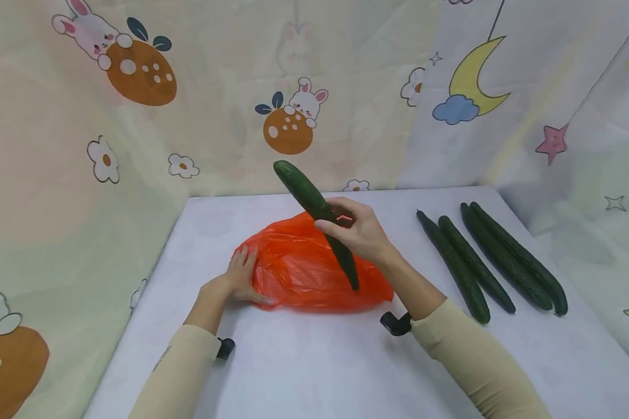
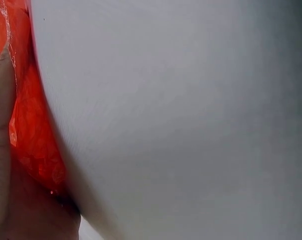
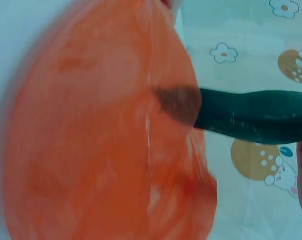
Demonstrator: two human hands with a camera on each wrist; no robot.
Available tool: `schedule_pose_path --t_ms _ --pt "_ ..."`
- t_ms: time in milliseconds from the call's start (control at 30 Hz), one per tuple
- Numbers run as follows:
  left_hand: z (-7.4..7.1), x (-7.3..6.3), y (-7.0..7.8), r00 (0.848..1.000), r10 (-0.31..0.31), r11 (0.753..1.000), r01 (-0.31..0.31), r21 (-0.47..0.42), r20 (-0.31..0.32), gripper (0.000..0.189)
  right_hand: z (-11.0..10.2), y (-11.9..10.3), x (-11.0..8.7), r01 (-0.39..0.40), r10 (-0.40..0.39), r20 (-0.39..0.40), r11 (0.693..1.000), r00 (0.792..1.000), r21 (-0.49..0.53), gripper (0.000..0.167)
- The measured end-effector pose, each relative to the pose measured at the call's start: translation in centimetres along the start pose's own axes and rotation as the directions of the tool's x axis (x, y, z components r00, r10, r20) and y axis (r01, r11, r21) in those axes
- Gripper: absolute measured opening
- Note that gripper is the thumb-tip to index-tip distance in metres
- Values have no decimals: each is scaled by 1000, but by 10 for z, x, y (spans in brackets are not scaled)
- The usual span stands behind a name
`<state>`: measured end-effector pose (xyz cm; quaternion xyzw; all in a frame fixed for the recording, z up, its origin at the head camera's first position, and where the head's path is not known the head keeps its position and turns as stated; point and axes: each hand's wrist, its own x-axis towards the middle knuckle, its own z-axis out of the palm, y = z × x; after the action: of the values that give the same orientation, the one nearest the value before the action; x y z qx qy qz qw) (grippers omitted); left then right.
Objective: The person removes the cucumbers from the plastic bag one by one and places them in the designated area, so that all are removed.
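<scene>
My right hand grips a dark green cucumber around its middle, thumb on the near side. The cucumber is tilted above a red plastic bag, its lower end in front of the bag. In the right wrist view the cucumber crosses in from the right, its tip over the blurred bag. At the bag's left end, my left hand rests against the plastic with spread fingers. The left wrist view has a straight finger lying along the red plastic. The bag's contents are hidden.
To the right on the white table lie several more cucumbers, side by side and slanted; the farther pair touches. A printed cloth hangs behind the table and along its sides. Each wrist carries a small black camera mount.
</scene>
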<state>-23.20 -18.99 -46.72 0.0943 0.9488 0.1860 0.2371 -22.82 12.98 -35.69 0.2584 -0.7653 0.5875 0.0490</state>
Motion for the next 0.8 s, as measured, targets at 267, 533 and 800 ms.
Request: schedule_pose_path --t_ms 267,533,800 --pt "-3 -2 -2 1000 6 1000 -6 4 0 150 -15 -5 -2 73 -71 -114 997 991 10 40" --pt "1 0 -1 1000 7 1000 -7 -9 -2 150 -28 -17 1 130 -111 -259 990 959 58 38" --pt "1 1 -1 1000 22 1000 -22 5 -8 149 -47 -15 -6 88 -70 -338 995 939 36 34"
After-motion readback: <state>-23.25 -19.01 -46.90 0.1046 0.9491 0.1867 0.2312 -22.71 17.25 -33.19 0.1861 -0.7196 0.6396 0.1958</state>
